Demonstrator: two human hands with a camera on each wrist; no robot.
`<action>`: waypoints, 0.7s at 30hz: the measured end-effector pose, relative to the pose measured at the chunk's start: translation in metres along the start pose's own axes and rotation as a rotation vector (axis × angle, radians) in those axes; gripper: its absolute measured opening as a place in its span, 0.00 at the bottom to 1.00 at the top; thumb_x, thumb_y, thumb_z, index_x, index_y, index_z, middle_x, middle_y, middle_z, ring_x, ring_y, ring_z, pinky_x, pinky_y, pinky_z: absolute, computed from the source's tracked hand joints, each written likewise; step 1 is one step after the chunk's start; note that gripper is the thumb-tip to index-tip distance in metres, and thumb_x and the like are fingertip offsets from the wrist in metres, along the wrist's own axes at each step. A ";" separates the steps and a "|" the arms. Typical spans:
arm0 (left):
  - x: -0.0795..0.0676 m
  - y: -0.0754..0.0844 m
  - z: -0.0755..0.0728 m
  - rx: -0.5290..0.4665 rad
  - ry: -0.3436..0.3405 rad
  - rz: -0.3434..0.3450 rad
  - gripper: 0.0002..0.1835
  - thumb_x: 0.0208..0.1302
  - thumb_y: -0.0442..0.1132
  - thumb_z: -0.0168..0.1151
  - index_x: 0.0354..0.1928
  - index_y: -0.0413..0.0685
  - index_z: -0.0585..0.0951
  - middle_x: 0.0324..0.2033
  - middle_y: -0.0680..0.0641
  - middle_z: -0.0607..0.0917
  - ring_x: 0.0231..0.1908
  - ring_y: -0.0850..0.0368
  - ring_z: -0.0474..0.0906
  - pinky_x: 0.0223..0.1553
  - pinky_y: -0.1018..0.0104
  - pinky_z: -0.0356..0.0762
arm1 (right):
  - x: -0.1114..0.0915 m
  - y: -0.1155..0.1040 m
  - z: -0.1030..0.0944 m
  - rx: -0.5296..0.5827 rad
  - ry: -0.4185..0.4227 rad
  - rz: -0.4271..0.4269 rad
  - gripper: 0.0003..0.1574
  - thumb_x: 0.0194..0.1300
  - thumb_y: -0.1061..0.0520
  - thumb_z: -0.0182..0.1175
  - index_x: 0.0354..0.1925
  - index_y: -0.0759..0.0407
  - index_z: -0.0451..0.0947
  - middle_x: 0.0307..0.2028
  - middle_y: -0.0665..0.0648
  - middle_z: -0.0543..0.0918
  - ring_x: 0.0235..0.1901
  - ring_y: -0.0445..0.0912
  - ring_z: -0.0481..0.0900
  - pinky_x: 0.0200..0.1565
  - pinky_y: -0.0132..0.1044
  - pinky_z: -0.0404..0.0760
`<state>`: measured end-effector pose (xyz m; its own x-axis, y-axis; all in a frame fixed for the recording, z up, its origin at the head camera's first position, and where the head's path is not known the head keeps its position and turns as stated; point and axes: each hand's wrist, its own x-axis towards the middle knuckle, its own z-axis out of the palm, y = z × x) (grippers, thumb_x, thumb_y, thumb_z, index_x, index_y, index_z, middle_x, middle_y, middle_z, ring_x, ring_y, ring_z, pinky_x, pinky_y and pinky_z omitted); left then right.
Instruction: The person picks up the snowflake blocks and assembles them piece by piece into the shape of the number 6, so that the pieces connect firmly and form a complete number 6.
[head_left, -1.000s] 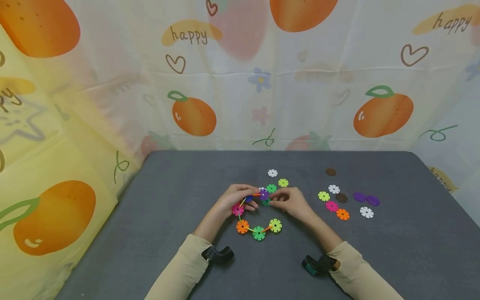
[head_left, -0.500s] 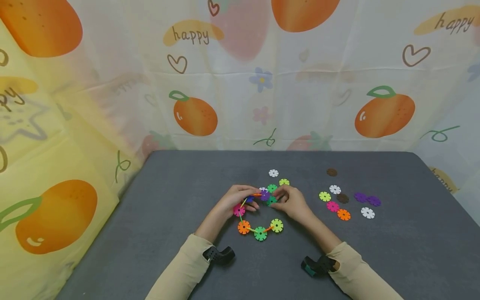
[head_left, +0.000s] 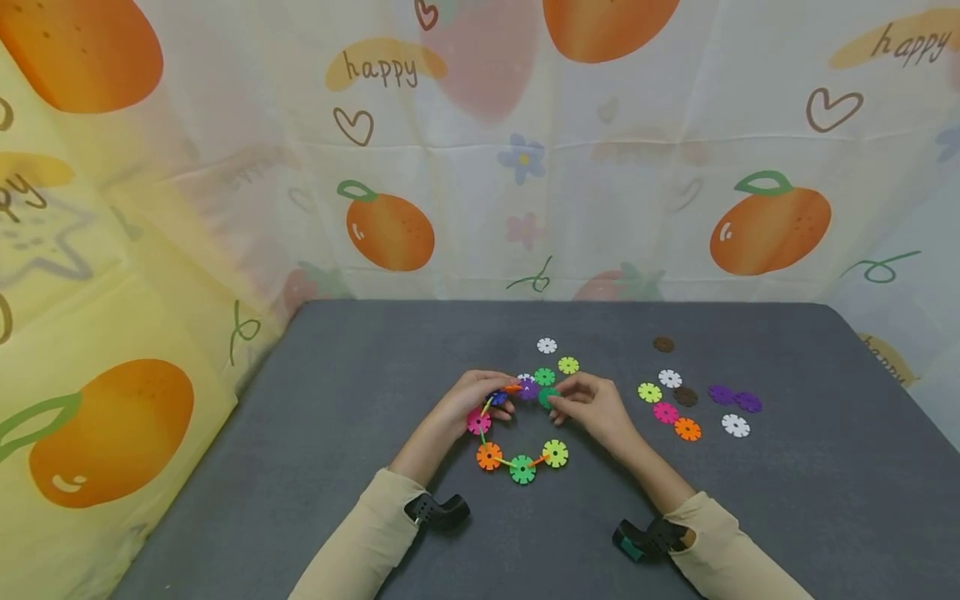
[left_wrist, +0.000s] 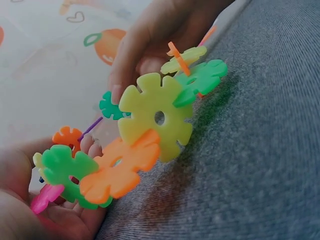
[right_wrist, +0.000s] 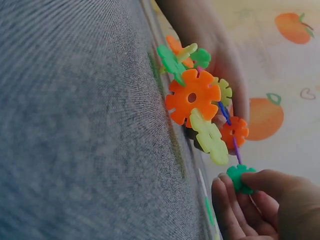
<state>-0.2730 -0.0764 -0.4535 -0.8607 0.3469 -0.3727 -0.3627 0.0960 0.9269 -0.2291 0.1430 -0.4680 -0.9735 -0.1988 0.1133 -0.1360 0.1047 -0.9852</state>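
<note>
A curved chain of notched plastic interlocking discs spans the space between both hands. My left hand (head_left: pixel 468 400) holds its upper left part, around a blue disc (head_left: pixel 497 397) and an orange disc (right_wrist: pixel 234 131). A purple disc (head_left: pixel 528 388) follows to the right. Thumb and fingers of my right hand (head_left: pixel 596 408) pinch a dark green disc (right_wrist: pixel 241 179), which meets the purple disc's edge in the right wrist view. Below the left hand the chain runs through a pink disc (head_left: pixel 478 422), an orange one, a light green disc (head_left: pixel 522 470) and a yellow disc (head_left: pixel 555 453) at its free end.
Beyond the hands lie loose discs: white (head_left: pixel 547 345), yellow (head_left: pixel 568 365) and green (head_left: pixel 543 377). More are scattered on the right, including pink (head_left: pixel 665 412), orange (head_left: pixel 687 429) and two purple discs (head_left: pixel 735 398). A printed cloth (head_left: pixel 630 167) hangs behind the grey table (head_left: pixel 360 350).
The right hand has shifted slightly right with the dark green disc, which now shows more fully beside the purple disc. The left hand stays nearly in place, and the chain has barely moved.
</note>
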 end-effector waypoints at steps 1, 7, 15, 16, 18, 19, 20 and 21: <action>0.000 0.000 0.000 -0.002 0.000 0.000 0.18 0.71 0.39 0.56 0.54 0.34 0.81 0.36 0.48 0.83 0.22 0.64 0.80 0.28 0.71 0.84 | 0.000 0.000 0.000 0.007 -0.005 -0.007 0.13 0.62 0.63 0.66 0.41 0.74 0.78 0.33 0.76 0.83 0.25 0.46 0.86 0.33 0.42 0.87; -0.001 0.001 0.002 0.000 0.010 -0.006 0.17 0.70 0.38 0.56 0.53 0.34 0.81 0.33 0.48 0.83 0.21 0.64 0.79 0.26 0.72 0.84 | -0.001 -0.002 0.001 0.041 -0.043 -0.058 0.12 0.62 0.65 0.65 0.39 0.75 0.77 0.34 0.78 0.82 0.26 0.47 0.86 0.34 0.44 0.88; -0.001 0.002 0.003 0.021 0.007 -0.017 0.16 0.70 0.38 0.56 0.52 0.34 0.82 0.29 0.48 0.82 0.21 0.64 0.79 0.27 0.71 0.84 | -0.001 -0.002 0.002 0.041 -0.064 -0.095 0.10 0.61 0.67 0.65 0.38 0.75 0.77 0.37 0.77 0.82 0.28 0.45 0.87 0.36 0.43 0.88; -0.001 0.002 0.004 0.027 0.008 -0.017 0.16 0.70 0.38 0.56 0.52 0.35 0.82 0.29 0.48 0.82 0.21 0.63 0.79 0.27 0.71 0.84 | -0.001 -0.003 0.002 0.037 -0.064 -0.097 0.10 0.61 0.68 0.65 0.38 0.75 0.77 0.38 0.77 0.82 0.28 0.45 0.87 0.37 0.42 0.88; -0.001 0.002 0.004 0.038 0.008 -0.015 0.16 0.71 0.38 0.55 0.52 0.35 0.83 0.30 0.48 0.82 0.21 0.63 0.79 0.27 0.71 0.84 | -0.002 -0.003 0.002 0.027 -0.065 -0.102 0.09 0.61 0.67 0.65 0.38 0.75 0.77 0.38 0.76 0.82 0.29 0.46 0.88 0.37 0.42 0.88; -0.002 0.002 0.004 0.042 0.008 -0.014 0.16 0.71 0.39 0.55 0.51 0.35 0.83 0.30 0.48 0.82 0.21 0.63 0.79 0.27 0.71 0.84 | -0.002 -0.003 0.002 0.023 -0.065 -0.105 0.09 0.61 0.67 0.65 0.38 0.74 0.77 0.38 0.76 0.82 0.29 0.46 0.88 0.37 0.42 0.88; -0.002 0.003 0.004 0.047 0.007 -0.013 0.16 0.71 0.39 0.55 0.52 0.36 0.83 0.30 0.48 0.82 0.22 0.63 0.79 0.28 0.71 0.84 | -0.002 -0.003 0.002 0.020 -0.065 -0.108 0.09 0.61 0.67 0.65 0.37 0.74 0.77 0.38 0.76 0.82 0.29 0.47 0.88 0.37 0.42 0.88; -0.002 0.003 0.004 0.051 0.006 -0.012 0.16 0.71 0.39 0.55 0.52 0.36 0.83 0.31 0.48 0.82 0.22 0.63 0.79 0.28 0.71 0.84 | -0.002 -0.002 0.002 0.016 -0.064 -0.112 0.09 0.61 0.67 0.65 0.37 0.74 0.77 0.38 0.76 0.82 0.30 0.47 0.88 0.37 0.42 0.88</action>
<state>-0.2709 -0.0728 -0.4498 -0.8587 0.3395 -0.3839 -0.3543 0.1480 0.9234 -0.2268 0.1409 -0.4661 -0.9386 -0.2702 0.2146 -0.2396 0.0630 -0.9688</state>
